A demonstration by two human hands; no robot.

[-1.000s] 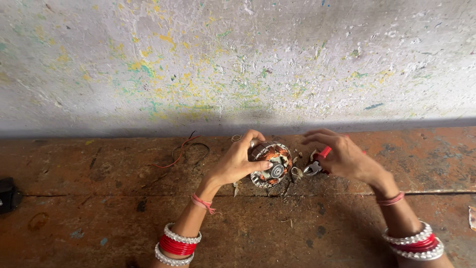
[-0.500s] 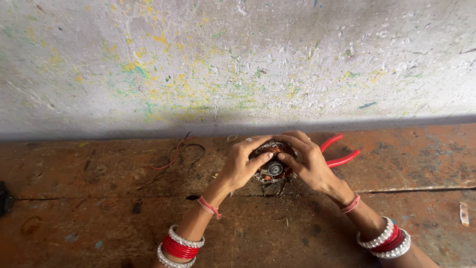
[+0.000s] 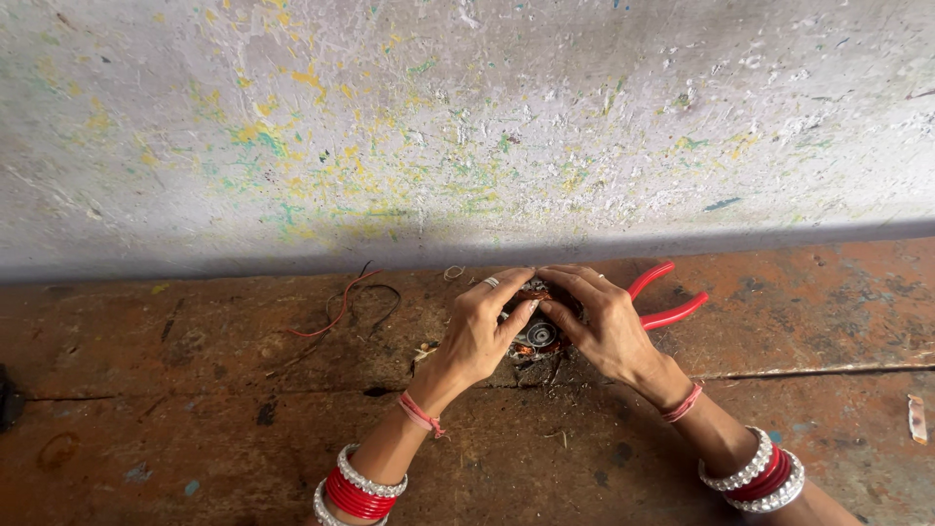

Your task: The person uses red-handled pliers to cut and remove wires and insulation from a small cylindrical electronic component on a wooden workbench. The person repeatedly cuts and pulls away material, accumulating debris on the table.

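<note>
The work surface is a worn brown floor (image 3: 195, 429), stained with dark patches and rust-orange areas toward the right. A thin crack runs across it at right. Behind it rises a whitewashed wall (image 3: 467, 117), rough and chipped, flecked with yellow and green paint. A dark shadow band marks the junction of wall and floor.

The motor (image 3: 538, 331), a small round part with copper windings and a metal centre, rests on the floor near the wall, at mid-frame. The left hand (image 3: 477, 336) cups its left side, fingers curled over the top edge and thumb pressed against the near face. The right hand (image 3: 604, 326) covers its right side, fingers arched over the top and meeting the left fingertips; the thumb bears on the centre. Both hands are closed on the motor.

Pliers (image 3: 667, 297) with red handles lie on the floor just behind the right hand, handles spread. Loose red and black wires (image 3: 355, 302) lie left of the hands, apart from them. A pale scrap (image 3: 916, 419) lies at far right.
</note>
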